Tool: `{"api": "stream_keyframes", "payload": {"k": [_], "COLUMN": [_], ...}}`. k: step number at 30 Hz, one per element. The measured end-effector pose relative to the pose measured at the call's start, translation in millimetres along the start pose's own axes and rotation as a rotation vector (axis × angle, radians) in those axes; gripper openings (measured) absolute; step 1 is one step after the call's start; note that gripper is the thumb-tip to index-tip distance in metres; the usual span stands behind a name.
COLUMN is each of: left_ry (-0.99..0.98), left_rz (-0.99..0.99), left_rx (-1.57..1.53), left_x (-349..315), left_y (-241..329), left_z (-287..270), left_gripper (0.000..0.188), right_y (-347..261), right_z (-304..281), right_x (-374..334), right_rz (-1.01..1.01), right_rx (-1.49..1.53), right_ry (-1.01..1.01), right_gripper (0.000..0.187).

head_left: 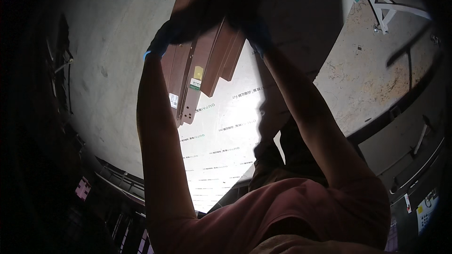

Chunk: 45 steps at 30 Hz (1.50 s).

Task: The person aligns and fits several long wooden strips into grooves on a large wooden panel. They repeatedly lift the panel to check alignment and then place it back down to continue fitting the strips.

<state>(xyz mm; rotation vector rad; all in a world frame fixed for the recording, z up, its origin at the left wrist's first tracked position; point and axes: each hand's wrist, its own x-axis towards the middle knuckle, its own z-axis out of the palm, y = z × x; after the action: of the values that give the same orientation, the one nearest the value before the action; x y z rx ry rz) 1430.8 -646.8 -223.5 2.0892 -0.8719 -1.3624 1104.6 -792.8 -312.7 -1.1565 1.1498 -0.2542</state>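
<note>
Both my arms stretch forward over a stack of reddish-brown wooden boards [214,56], laid lengthwise and stepped at their near ends. My left hand [165,38], in a blue glove, is at the left edge of the boards. Further right, my gloved right hand [256,35] is above or against the boards' right side. Deep shadow hides the fingers of both hands, so I cannot tell whether they grip anything. Beneath the boards is a large white panel [212,146] with rows of small print, its right part in dark shadow.
A yellow label [198,72] and a white label [173,99] are stuck on the boards. A white metal frame [388,7] on small wheels stands at the far right. Pale, stained concrete floor [115,66] surrounds the panel. Dark rails and racks line the near edges.
</note>
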Motion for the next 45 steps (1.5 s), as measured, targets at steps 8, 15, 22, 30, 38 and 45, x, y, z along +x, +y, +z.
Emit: {"api": "stream_keyframes", "payload": {"k": [8,15,22,30,38,45], "left_ry": [0.052,-0.012,-0.011,0.148,0.802,0.788], "left_rz": [-0.033,-0.04,-0.009,-0.001,0.356,0.416], "left_rx": [-0.073,-0.125,-0.126,0.009,0.821,0.928], "left_x": [-4.2,-7.2,-7.7,-1.1,-41.1,-79.3], "left_y": [-10.4,-5.5,3.3,-7.2,56.1,51.8], "left_z": [6.6,6.3,8.3,12.1,106.5,158.5], "left_gripper": [0.068,0.086,0.086,0.085,0.105,0.107], "right_y": [-44.4,-63.3,-67.9,9.1,107.0,91.3], "right_z": [26.8,29.7,25.8,-26.7,-56.9,-64.4], "right_x": [-27.7,-36.2,-38.4,-75.8,-105.5,-181.9], "right_rz": [-0.04,0.003,0.032,-0.222,-0.221,-0.107], "right_rx": [-0.096,-0.178,-0.209,0.028,-0.181,-0.388], "right_ry": [0.175,0.275,0.253,0.101,0.175,0.285], "right_gripper": [0.038,0.039,0.049,0.038,0.057,0.066]}}
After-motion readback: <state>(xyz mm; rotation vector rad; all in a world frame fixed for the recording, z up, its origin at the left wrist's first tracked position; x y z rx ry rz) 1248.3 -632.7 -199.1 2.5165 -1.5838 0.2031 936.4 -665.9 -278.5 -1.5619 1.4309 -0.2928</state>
